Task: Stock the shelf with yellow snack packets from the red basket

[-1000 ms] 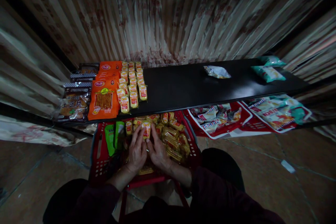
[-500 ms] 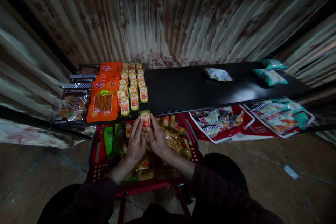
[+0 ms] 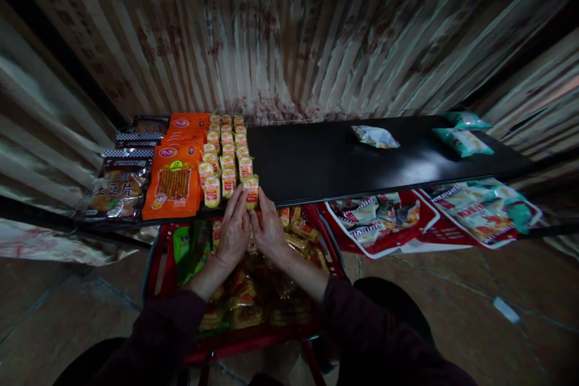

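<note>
A small yellow snack packet [image 3: 250, 191] with a red and white label stands upright at the front edge of the black shelf [image 3: 312, 157]. My left hand [image 3: 233, 230] grips its left side and my right hand [image 3: 268, 226] its right side, fingertips pressed against the wrapper. Rows of matching packets [image 3: 228, 180] stand just left of and behind it. Beneath my wrists is a red basket [image 3: 333, 253] holding more yellow packaged snacks [image 3: 246, 307].
Orange snack bags [image 3: 174, 184] and dark potato-chip bags [image 3: 116, 187] line the shelf's left end. A white bag [image 3: 375, 136] and teal bags [image 3: 465, 140] lie farther right. Red baskets [image 3: 429, 220] of packaged snacks sit below the shelf. Green packages [image 3: 183, 253] are in the nearer basket.
Both hands have moved the packet forward from over the basket to the shelf's front edge, in line with the right-hand row. The view has shifted slightly.
</note>
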`<state>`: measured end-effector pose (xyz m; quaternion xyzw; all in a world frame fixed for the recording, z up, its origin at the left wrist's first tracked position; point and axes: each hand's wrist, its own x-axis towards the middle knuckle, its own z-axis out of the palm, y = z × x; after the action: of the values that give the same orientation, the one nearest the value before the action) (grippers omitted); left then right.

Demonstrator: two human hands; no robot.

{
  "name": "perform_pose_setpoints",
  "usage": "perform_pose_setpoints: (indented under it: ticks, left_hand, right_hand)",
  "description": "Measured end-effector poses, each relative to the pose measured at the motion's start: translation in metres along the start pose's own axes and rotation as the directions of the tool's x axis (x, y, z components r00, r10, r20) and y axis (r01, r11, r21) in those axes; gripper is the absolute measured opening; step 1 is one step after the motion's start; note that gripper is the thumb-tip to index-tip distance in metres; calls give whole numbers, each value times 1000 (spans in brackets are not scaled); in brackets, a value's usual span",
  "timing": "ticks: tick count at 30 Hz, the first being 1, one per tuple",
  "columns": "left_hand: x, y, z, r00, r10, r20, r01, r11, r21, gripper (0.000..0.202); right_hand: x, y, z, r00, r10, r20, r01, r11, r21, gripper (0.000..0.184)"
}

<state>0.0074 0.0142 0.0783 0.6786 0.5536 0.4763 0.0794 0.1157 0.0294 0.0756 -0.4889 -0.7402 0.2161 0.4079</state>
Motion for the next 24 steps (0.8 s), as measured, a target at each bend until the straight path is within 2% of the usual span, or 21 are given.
perform_pose_setpoints:
  ticks: [4,10,16,24]
  left_hand:
    - [9,-5,9,1000,27,2,-27,999,32,50]
    - [17,-15,16,994,107,-23,-102,981,164,48]
    - [18,-15,16,994,111,-3,-101,909,405,43]
    - [24,-14,12,993,120,-5,-104,878,468,39]
  right_hand:
    - [12,5,3,999,-5,-50,4,1000,-12,53]
    - [24,11,9,999,-14,-52,13,1000,-17,56]
    - [27,14,12,999,-9,-47,7,999,-35,56]
    - [35,14,11,1000,-7,-17,7,1000,-13,60]
